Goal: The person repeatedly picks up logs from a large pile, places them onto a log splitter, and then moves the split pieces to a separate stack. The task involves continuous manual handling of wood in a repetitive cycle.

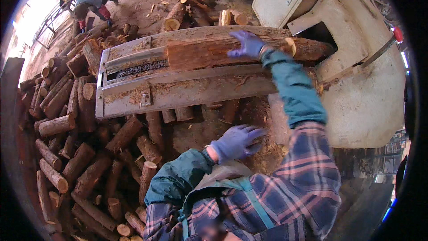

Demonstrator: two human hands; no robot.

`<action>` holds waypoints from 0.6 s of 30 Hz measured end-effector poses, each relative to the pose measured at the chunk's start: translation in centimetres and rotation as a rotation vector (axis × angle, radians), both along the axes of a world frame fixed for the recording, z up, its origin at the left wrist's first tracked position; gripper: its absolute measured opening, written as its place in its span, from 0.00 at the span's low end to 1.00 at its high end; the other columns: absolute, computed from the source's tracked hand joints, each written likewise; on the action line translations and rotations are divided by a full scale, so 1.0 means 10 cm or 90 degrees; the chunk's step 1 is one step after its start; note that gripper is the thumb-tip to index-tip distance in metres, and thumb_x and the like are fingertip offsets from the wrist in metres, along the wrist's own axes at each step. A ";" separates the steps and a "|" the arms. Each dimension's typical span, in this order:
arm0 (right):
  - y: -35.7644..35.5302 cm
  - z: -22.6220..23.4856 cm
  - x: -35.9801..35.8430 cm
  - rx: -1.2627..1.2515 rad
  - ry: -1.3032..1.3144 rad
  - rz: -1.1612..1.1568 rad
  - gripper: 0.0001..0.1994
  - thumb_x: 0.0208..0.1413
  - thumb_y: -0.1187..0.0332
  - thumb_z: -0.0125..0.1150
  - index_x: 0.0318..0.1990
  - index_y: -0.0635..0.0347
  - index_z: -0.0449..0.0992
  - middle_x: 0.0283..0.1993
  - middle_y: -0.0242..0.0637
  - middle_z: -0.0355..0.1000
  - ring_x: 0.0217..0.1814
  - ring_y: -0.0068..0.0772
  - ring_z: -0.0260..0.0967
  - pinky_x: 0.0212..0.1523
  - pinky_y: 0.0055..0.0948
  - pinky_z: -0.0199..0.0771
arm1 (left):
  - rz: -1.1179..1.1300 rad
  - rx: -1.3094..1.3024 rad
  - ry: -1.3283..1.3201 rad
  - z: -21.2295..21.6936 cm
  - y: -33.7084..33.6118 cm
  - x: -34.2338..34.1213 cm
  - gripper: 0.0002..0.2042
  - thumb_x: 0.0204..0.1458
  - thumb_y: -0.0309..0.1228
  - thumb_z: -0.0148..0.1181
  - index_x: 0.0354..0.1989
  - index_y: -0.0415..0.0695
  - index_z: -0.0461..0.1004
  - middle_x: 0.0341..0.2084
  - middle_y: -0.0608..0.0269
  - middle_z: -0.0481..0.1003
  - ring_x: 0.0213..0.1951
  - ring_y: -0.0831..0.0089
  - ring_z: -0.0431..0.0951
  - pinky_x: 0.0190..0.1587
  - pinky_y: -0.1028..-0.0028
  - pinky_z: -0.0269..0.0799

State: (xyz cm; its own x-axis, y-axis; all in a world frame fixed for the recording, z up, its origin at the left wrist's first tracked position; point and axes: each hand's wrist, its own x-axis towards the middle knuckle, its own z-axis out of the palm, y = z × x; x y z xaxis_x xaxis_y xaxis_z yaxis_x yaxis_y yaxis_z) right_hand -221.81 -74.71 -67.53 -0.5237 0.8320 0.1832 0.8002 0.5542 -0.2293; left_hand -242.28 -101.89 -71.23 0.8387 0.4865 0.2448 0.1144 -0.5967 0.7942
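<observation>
A thick debarked-looking log (196,56) lies lengthwise in the metal feed trough (191,93). Over its right part is my right hand (248,44), in a purple-blue glove, fingers spread; whether it presses on the wood or hovers just above, I cannot tell. A second log (312,50) lies end to end with the first and runs into the dark opening of the machine (370,89). My left hand (237,143), gloved alike, hangs in front of my body on the near side of the trough. Its fingers are apart and slightly bent, with nothing in them.
A chain (138,68) shows in the trough's left end. Heaped cut logs (93,169) fill the left and near-left floor. More logs (174,17) lie beyond the trough. At the far left a person (93,2) bends over. A red knob (397,34) tops a lever at right.
</observation>
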 end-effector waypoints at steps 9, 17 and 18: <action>-0.05 -0.67 0.56 -0.292 0.256 -0.099 0.34 0.58 0.62 0.68 0.69 0.62 0.62 0.73 0.49 0.58 0.76 0.46 0.53 0.76 0.42 0.52 | 0.567 -0.410 0.391 -2.08 -1.84 -2.48 0.24 0.53 0.50 0.59 0.47 0.41 0.78 0.43 0.43 0.80 0.46 0.44 0.79 0.49 0.53 0.75; -1.63 -1.20 -3.28 -0.324 0.466 0.233 0.18 0.66 0.64 0.58 0.59 0.64 0.73 0.60 0.43 0.71 0.61 0.37 0.69 0.63 0.34 0.69 | 1.110 -0.758 0.126 -2.48 -3.61 -3.34 0.23 0.52 0.47 0.63 0.49 0.41 0.79 0.46 0.46 0.81 0.50 0.52 0.80 0.54 0.59 0.74; -2.21 -1.29 -3.89 -0.469 0.476 0.275 0.16 0.66 0.64 0.59 0.57 0.63 0.74 0.58 0.41 0.72 0.60 0.34 0.70 0.63 0.34 0.69 | 1.153 -0.717 0.048 -2.63 -3.86 -3.28 0.23 0.52 0.47 0.65 0.49 0.42 0.79 0.46 0.48 0.81 0.51 0.53 0.79 0.56 0.60 0.72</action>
